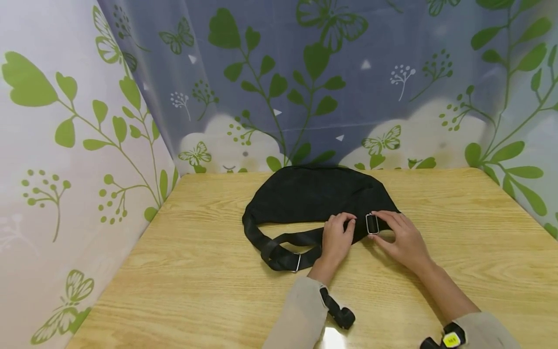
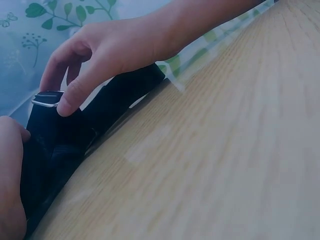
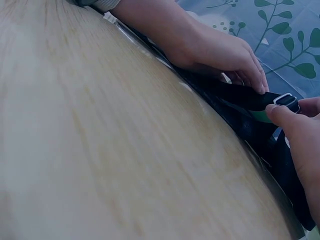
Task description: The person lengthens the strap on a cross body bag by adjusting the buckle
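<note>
A black fabric bag [image 1: 318, 194] with a long black strap [image 1: 301, 238] lies flat on the wooden table. My right hand [image 1: 406, 240] pinches a silver metal strap slider [image 1: 372, 224] between thumb and fingers at the bag's lower right; the left wrist view shows the same slider [image 2: 47, 104] held by its edges. Just left of it, my left hand [image 1: 336, 238] grips the strap, with its thumb and fingertips near the webbing beside the slider [image 3: 283, 99]. The strap's loop runs out from under this hand to the left, carrying a second metal slider [image 1: 298, 262].
The table [image 1: 174, 291] stretches out to both sides and in front of the bag. Patterned cloth [image 1: 270, 87] with leaves and butterflies hangs behind it and at the sides. Black bands with small attachments [image 1: 340, 310] sit on both sleeves.
</note>
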`<act>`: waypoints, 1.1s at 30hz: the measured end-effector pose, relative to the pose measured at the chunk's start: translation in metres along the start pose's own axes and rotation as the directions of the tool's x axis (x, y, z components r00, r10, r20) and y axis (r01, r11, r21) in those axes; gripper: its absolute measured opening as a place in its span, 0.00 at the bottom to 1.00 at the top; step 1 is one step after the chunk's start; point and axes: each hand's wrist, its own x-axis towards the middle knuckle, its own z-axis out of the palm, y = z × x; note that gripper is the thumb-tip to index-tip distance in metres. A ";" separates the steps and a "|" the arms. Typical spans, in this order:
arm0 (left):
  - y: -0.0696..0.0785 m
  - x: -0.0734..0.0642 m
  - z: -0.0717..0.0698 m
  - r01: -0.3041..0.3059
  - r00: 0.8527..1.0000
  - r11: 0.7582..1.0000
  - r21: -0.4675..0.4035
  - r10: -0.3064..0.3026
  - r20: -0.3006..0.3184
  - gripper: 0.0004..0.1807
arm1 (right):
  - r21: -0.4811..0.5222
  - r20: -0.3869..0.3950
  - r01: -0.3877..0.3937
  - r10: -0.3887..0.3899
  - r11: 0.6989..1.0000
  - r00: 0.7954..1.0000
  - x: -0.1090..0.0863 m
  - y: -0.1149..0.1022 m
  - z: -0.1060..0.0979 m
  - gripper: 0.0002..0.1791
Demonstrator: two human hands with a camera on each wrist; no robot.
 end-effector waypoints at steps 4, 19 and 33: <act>0.001 0.001 -0.001 -0.021 0.999 0.999 -0.036 0.022 0.027 0.06 | 0.013 0.010 0.015 -0.016 1.000 1.000 0.001 0.000 -0.001 0.33; -0.001 -0.001 -0.001 -0.107 0.993 0.992 0.071 0.110 -0.034 0.06 | 0.019 0.023 0.006 -0.006 1.000 1.000 -0.001 0.000 0.000 0.33; 0.001 -0.001 -0.003 -0.091 0.994 0.993 -0.080 0.096 0.056 0.07 | 0.031 0.045 0.026 -0.027 0.999 0.999 -0.002 0.002 -0.001 0.29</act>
